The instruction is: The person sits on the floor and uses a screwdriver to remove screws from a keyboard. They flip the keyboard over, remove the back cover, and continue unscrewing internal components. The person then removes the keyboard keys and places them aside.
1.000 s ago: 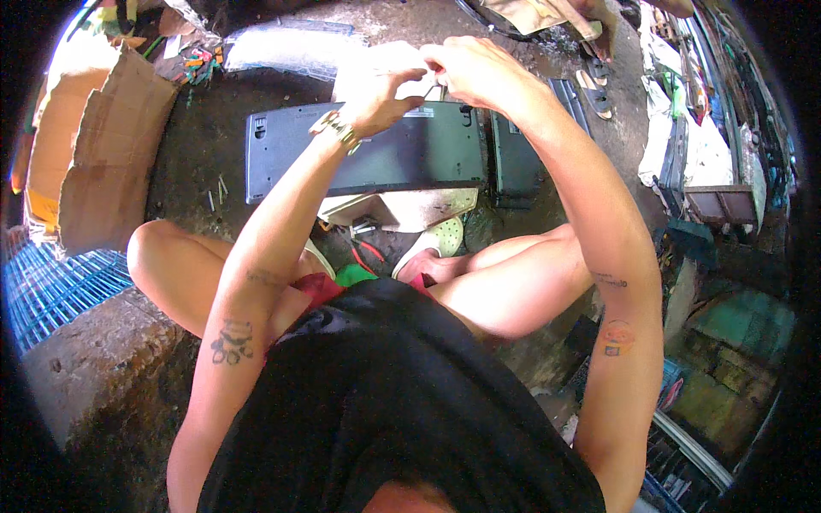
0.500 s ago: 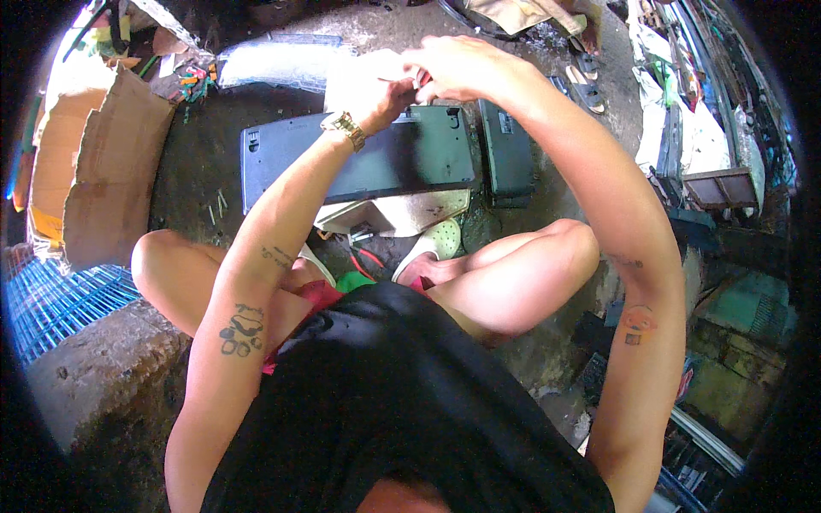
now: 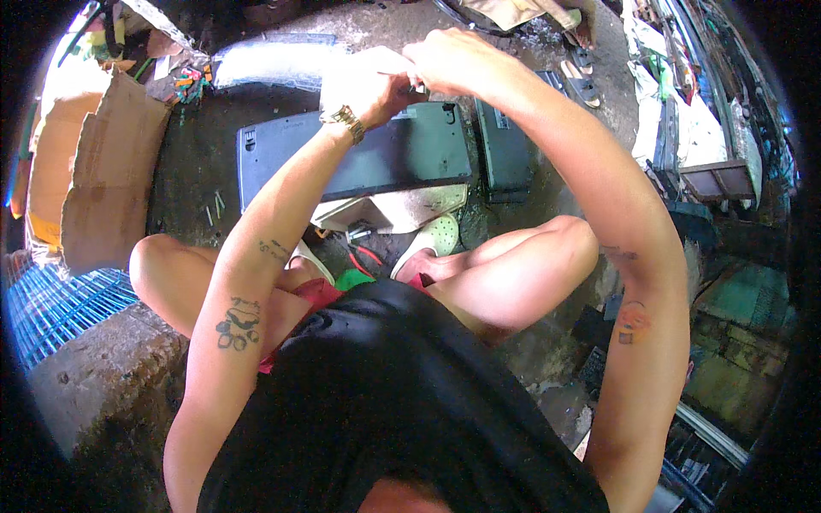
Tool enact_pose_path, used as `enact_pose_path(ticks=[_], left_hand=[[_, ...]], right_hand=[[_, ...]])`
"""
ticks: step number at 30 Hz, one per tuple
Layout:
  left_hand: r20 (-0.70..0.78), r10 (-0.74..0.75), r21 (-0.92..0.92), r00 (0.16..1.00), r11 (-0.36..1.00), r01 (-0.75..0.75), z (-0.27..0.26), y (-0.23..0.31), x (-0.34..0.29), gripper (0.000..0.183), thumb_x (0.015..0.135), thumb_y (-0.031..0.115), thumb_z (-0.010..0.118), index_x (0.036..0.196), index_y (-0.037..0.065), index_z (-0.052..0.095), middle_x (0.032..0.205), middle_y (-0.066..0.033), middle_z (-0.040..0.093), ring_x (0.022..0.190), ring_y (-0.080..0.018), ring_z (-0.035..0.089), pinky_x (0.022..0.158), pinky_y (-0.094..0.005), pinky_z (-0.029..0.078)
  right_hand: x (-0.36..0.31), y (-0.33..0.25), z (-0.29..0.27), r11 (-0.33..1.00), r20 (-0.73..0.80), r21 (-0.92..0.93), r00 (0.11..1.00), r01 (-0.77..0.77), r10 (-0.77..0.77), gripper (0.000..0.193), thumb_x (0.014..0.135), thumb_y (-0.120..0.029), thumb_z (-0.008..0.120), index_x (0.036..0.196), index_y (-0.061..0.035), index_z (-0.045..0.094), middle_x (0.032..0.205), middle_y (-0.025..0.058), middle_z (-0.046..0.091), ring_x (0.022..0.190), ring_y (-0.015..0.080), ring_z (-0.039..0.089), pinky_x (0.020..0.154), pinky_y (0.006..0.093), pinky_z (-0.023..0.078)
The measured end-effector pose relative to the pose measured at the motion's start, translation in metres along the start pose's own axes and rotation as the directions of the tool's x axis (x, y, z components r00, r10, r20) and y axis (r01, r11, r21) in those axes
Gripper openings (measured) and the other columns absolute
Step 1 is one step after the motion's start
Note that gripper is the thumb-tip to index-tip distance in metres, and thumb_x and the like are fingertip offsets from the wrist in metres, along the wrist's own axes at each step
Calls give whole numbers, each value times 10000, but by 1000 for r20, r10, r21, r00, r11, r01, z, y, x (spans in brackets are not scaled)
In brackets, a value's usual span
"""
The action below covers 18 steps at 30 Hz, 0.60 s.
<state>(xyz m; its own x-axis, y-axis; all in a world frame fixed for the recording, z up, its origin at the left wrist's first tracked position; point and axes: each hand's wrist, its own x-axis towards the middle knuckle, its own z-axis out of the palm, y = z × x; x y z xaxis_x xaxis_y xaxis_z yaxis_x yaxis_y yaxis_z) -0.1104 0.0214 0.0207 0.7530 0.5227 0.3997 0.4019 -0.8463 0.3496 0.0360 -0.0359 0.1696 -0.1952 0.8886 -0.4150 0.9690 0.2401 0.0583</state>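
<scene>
My left hand [image 3: 385, 96], with a gold watch [image 3: 344, 124] on its wrist, meets my right hand [image 3: 445, 61] above the far edge of a dark flat casing. The fingers of both hands are closed together around something small that I cannot make out; glare washes out part of the left hand. Below them, the blue-black rectangular casing [image 3: 333, 162] lies propped on a pale, dirty box-like piece [image 3: 393, 210]. A second dark casing [image 3: 503, 158] lies to its right. A tool with red handles [image 3: 368, 255] rests on the ground by my feet.
At left stands an open cardboard box [image 3: 107, 171], with a blue wire rack [image 3: 60, 295] nearer me. A clear plastic-like sheet [image 3: 274, 64] and colourful small pieces [image 3: 192, 83] lie far left. Dark sandals [image 3: 581, 85] are at far right, beside piled scrap [image 3: 684, 120].
My right hand has lifted slightly away at the knuckles, while both hands stay together at the same spot. The whole view has shifted a little.
</scene>
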Motion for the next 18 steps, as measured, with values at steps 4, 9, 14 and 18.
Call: enact_pose_path(ticks=[4,9,14,18], left_hand=[[-63,68,109,996,992,-60,-1,-6,7,261,841,371,772,1001,164,766,1040,-83,742,908,-314,713,807,-437,562],[241,-157,-122,958,974,191,11,-14,3,351,827,360,824,1126,189,756,1039,-88,743,989,-293,711,837,-432,563],[-54,61,198,997,979,-50,17,-20,0,227,896,428,732,1034,250,771,936,-52,732,1032,-254,681,864,-423,555],[163,-138,-122,977,980,159,14,-16,1,218,897,424,723,1009,242,764,1008,-70,746,959,-279,704,828,-434,568]], right_hand=[[2,10,7,987,-141,54,980,150,-142,352,976,-310,646,1268,-114,621,1072,229,694,1035,408,692,878,516,561],[2,8,9,997,-103,73,995,0,8,390,954,-289,660,1298,-117,595,1034,224,704,969,405,713,857,504,576],[-2,-4,-3,994,-109,42,990,97,-92,424,940,-282,669,1329,-128,604,1068,208,698,1007,398,707,845,501,584],[0,-7,-17,991,16,40,992,-129,129,420,942,-316,681,1319,-145,607,1158,219,682,1106,399,685,914,487,561]])
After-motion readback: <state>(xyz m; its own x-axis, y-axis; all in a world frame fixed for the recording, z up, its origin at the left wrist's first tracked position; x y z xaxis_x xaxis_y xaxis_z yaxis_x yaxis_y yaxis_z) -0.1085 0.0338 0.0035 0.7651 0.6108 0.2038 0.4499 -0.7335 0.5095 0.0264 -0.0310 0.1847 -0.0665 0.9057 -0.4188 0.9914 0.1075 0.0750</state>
